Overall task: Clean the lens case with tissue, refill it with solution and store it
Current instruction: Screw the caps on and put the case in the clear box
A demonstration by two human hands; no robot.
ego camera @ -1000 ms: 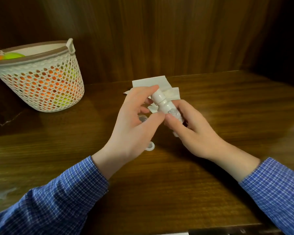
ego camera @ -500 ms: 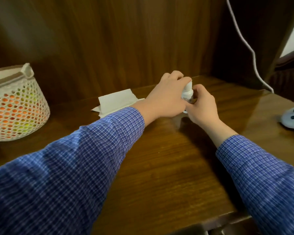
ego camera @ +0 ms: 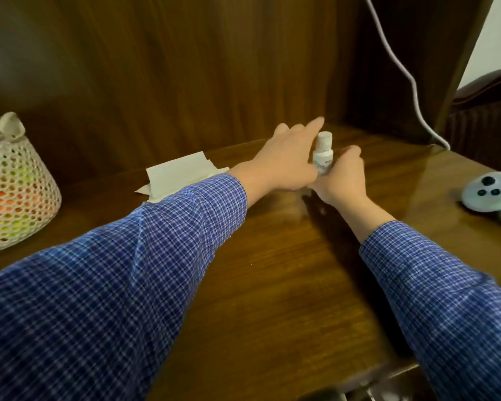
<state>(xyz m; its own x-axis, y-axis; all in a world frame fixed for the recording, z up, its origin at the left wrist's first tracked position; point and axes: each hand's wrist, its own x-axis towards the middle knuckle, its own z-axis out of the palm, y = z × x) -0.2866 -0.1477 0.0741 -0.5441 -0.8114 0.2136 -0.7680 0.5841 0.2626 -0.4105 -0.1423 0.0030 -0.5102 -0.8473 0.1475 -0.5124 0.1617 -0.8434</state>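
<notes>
Head camera: my right hand grips the upright solution bottle at one o'clock on the table, my left hand loose-fingered at its nine o'clock. The lens case is hidden. A careless release could topple the bottle.

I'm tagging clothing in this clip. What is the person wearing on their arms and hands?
Both arms are in long sleeves of a blue and white small-check shirt, the cuffs ending at the wrists. The left hand and right hand are bare: no gloves. No rings, watch or bracelet can be seen.
</notes>
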